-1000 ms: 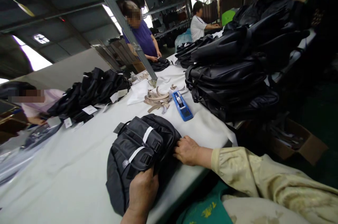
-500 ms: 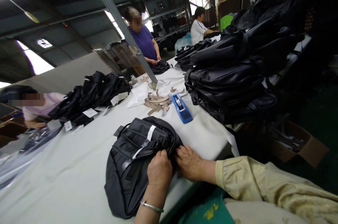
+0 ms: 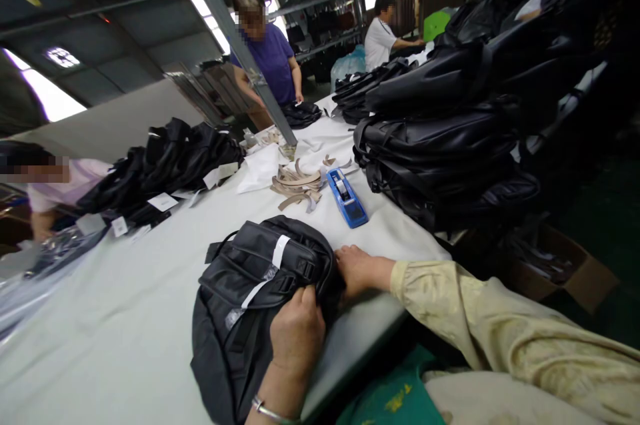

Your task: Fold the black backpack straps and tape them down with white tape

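At lower centre, your left hand (image 3: pixel 297 328) pinches the black backpack (image 3: pixel 245 255) near its buckles (image 3: pixel 307 270). Your right hand (image 3: pixel 356 268) has shifted up its side, fingertips hidden, grip undeterminable, leaving one hold confirmed.

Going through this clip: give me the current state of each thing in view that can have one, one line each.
Near backpack: lying on the table, white bands across it; zip state unclear.
Left hand: closed on the backpack.
Right hand: at its edge, fingers partly hidden.
Blue tape dispenser: roll loaded.
Tan strips: loose heap.
Cardboard box: open.
Bags at right: stacked.
Table cover: wrinkled.
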A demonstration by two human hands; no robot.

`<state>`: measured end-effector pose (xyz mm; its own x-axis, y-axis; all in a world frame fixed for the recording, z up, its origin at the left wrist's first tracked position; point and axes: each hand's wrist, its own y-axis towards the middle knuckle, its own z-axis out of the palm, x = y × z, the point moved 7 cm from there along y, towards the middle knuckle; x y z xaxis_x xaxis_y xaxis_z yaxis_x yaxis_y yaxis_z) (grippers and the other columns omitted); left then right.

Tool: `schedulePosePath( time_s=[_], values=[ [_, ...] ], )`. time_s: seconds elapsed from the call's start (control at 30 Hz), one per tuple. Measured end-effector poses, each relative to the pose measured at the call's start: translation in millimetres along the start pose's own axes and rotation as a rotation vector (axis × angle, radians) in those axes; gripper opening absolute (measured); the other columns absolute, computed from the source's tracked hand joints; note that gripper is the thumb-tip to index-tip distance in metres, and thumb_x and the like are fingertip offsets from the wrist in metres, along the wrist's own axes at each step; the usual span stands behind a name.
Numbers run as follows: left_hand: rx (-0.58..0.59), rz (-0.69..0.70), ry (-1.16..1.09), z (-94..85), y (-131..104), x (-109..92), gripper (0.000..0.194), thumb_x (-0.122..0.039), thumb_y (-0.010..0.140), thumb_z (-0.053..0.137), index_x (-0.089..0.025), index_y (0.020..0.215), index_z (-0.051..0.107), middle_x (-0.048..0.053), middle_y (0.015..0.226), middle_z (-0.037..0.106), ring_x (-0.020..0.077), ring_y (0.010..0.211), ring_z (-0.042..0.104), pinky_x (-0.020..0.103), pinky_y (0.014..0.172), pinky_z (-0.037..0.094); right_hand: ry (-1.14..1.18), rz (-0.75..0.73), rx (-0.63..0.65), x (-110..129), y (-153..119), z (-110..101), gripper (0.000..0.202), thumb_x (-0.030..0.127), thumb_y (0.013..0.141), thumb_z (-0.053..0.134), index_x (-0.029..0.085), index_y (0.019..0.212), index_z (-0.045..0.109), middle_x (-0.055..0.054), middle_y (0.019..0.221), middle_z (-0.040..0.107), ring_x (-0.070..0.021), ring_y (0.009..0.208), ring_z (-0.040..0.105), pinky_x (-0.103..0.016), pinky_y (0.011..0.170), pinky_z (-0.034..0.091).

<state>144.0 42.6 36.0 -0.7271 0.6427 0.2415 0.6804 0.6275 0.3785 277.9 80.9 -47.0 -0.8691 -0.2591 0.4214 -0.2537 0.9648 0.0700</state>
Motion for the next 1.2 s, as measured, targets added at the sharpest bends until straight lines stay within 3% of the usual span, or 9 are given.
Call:
schedulePosePath(
  time_s=[0.13,0.27,0.4,0.63,0.73,0.8,0.9,1.0,1.2],
  values=[
    [-0.076,-0.018,0.028,9.2,-14.5,-11.1,0.023,-0.016,0.080,0.060,-0.014,0.103,0.065,0.006,0.079,0.069,0.0189,0.059,0.062,0.029,0.054,0.043,0.415,-0.056,0.055,-18.7,12.5,-7.5,0.074,0.044,0.049,0.086,0.018,0.115,0.064,-0.007,0.109,0.066,-0.0273,0.094,0.062,-0.034,0.083,0.049],
    [-0.098,-0.004,0.111,25.3,-24.8,-29.7,0.023,-0.018,0.084,0.056,-0.011,0.104,0.065,0.008,0.082,0.069,0.0182,0.057,0.060,0.030,0.056,0.045,0.615,-0.196,-0.148,-18.6,13.8,-21.9,0.081,0.024,0.053,0.082,0.019,0.130,0.054,-0.004,0.119,0.064,-0.0239,0.104,0.059,-0.029,0.089,0.047],
    [-0.059,-0.005,0.155,39.9,-27.1,-35.2,0.026,-0.015,0.083,0.055,-0.010,0.106,0.066,0.009,0.082,0.068,0.0170,0.055,0.059,0.030,0.054,0.044,0.567,-0.129,-0.169,-28.1,8.7,-11.8,0.083,0.020,0.070,0.070,0.022,0.146,0.038,-0.004,0.117,0.067,-0.0209,0.097,0.064,-0.027,0.085,0.048],
    [0.141,-0.070,0.080,45.5,-24.4,-29.6,0.035,-0.014,0.087,0.048,-0.009,0.120,0.060,0.013,0.096,0.069,0.0191,0.065,0.065,0.029,0.060,0.049,0.200,-0.221,-0.103,-18.9,5.2,-24.1,0.073,0.010,0.077,0.057,0.030,0.145,0.040,-0.005,0.114,0.066,-0.0198,0.097,0.063,-0.030,0.087,0.047],
    [0.226,-0.148,0.004,39.1,-16.7,-24.1,0.034,-0.013,0.087,0.048,-0.010,0.119,0.059,0.013,0.099,0.069,0.0206,0.074,0.068,0.029,0.065,0.050,0.228,-0.035,-0.190,-23.0,-1.7,-28.2,0.066,0.017,0.076,0.064,0.023,0.139,0.047,-0.006,0.111,0.065,-0.0177,0.088,0.062,-0.029,0.080,0.049],
    [0.295,-0.205,-0.046,35.3,-9.6,-16.4,0.027,-0.014,0.086,0.048,-0.011,0.109,0.063,0.012,0.094,0.069,0.0218,0.076,0.068,0.030,0.065,0.050,0.263,0.108,-0.273,-25.6,-14.8,-22.9,0.043,0.022,0.078,0.065,0.016,0.120,0.059,-0.007,0.099,0.067,-0.0177,0.083,0.062,-0.030,0.077,0.050],
    [0.358,-0.260,-0.104,29.5,0.4,0.1,0.021,-0.013,0.084,0.047,-0.013,0.096,0.065,0.010,0.087,0.070,0.0223,0.073,0.069,0.030,0.062,0.049,0.226,-0.014,-0.385,-1.2,-40.8,-11.4,0.017,0.028,0.088,0.058,0.014,0.094,0.066,-0.010,0.092,0.067,-0.0212,0.090,0.060,-0.036,0.084,0.049],
    [0.319,-0.279,-0.144,20.1,7.7,17.5,0.023,-0.015,0.085,0.047,-0.013,0.096,0.066,0.011,0.087,0.072,0.0231,0.079,0.069,0.030,0.067,0.049,0.150,-0.209,-0.476,34.3,-63.6,-3.8,0.030,0.032,0.093,0.050,0.012,0.112,0.062,-0.017,0.117,0.061,-0.0264,0.113,0.053,-0.043,0.097,0.044],
    [0.237,-0.224,-0.176,2.7,12.2,24.4,0.031,-0.014,0.083,0.048,-0.014,0.107,0.068,0.009,0.093,0.074,0.0221,0.082,0.070,0.029,0.069,0.050,-0.035,-0.096,-0.326,73.1,-44.9,11.2,0.068,0.052,0.086,0.057,-0.001,0.128,0.052,-0.026,0.116,0.058,-0.0365,0.114,0.049,-0.054,0.100,0.039]
  ],
)
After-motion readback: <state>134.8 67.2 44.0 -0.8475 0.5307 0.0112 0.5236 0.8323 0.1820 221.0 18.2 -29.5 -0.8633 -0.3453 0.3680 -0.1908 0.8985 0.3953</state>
